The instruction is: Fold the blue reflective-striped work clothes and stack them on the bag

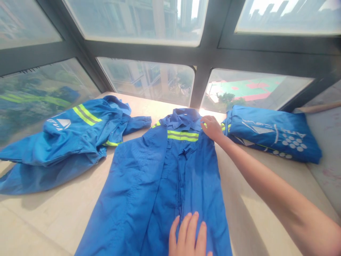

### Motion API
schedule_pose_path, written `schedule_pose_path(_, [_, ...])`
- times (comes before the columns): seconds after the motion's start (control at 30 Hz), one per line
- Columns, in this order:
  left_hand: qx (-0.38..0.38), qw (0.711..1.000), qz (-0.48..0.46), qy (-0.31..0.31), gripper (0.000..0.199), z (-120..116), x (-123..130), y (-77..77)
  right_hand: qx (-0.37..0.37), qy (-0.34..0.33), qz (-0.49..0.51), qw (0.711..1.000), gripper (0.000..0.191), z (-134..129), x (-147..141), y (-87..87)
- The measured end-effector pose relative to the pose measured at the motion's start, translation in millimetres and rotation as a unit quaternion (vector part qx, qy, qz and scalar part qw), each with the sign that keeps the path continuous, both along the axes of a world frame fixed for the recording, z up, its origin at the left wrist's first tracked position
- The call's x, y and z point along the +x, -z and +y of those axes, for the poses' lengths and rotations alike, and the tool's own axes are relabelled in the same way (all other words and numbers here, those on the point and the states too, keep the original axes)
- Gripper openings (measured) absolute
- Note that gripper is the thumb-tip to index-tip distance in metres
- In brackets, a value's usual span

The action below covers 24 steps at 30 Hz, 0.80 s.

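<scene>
A blue coverall (138,170) with yellow-and-grey reflective stripes lies spread out in the middle, its collar towards the window and its sides folded inward. Flat on its lower front rests my left hand (188,236), fingers spread and holding nothing. At the garment's right shoulder, beside the collar, is my right hand (211,128); its fingers are bent over the cloth at the edge, and the fingertips are partly hidden.
Another blue garment (80,131) lies crumpled at the left. Folded blue garments with white print (271,131) are stacked at the right. All lie on a pale stone ledge (34,220) below framed windows (149,78). A patterned wall (325,149) borders the right side.
</scene>
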<state>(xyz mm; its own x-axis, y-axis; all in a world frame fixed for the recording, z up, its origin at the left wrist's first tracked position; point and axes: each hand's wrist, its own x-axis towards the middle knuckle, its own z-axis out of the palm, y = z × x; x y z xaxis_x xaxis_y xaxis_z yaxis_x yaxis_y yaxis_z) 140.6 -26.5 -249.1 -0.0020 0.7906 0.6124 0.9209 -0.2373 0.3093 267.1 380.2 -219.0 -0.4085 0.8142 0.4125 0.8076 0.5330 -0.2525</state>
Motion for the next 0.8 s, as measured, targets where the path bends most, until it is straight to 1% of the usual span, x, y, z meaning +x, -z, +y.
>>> schedule_pose_path(0.07, [-0.1,0.995,0.018,0.01,0.033,17.4,-12.7,-23.9,-0.036,-0.006,0.002,0.999,0.029,-30.5,-10.5,-8.9])
schedule_pose_path(0.13, [-0.199,0.98,0.028,-0.003,0.041,35.6,-21.6,-42.2,-0.107,-0.006,-0.022,0.994,0.029,-65.9,-23.0,-17.4])
schedule_pose_path(0.17, [-0.238,0.971,0.032,-0.007,0.044,43.6,-24.1,-48.1,-0.145,-0.004,-0.041,0.989,0.03,-84.0,-29.7,-20.6])
schedule_pose_path(0.23, [-0.289,0.957,0.037,-0.007,0.046,55.4,-25.7,-53.1,-0.194,-0.004,-0.084,0.977,0.038,-117.1,-43.5,-24.4])
schedule_pose_path(0.3, [-0.311,0.95,0.039,-0.003,0.048,59.8,-24.4,-51.0,-0.21,-0.015,-0.127,0.969,0.045,-141.5,-56.0,-25.3])
schedule_pose_path(0.33, [-0.313,0.949,0.039,-0.001,0.05,59.5,-23.4,-48.3,-0.214,-0.018,-0.145,0.966,0.045,-149.5,-61.3,-25.6])
schedule_pose_path(0.4, [-0.304,0.952,0.037,0.003,0.052,55.1,-21.8,-41.6,-0.226,-0.015,-0.168,0.959,0.043,-157.9,-69.3,-26.8])
schedule_pose_path(0.47, [-0.289,0.957,0.031,0.007,0.055,48.8,-21.4,-35.1,-0.224,0.003,-0.158,0.962,0.043,-159.8,-74.1,-28.7])
schedule_pose_path(0.57, [-0.274,0.961,0.017,0.017,0.059,41.4,-22.4,-28.3,-0.2,0.042,-0.092,0.975,0.043,-161.0,-77.4,-27.5])
schedule_pose_path(0.63, [-0.27,0.963,0.006,0.02,0.06,39.1,-23.5,-26.1,-0.201,0.044,-0.046,0.978,0.043,-163.4,-77.5,-20.6])
schedule_pose_path(0.8, [-0.263,0.965,-0.013,0.022,0.063,34.1,-27.1,-25.0,-0.211,-0.038,0.088,0.973,0.045,-173.1,-68.3,6.8])
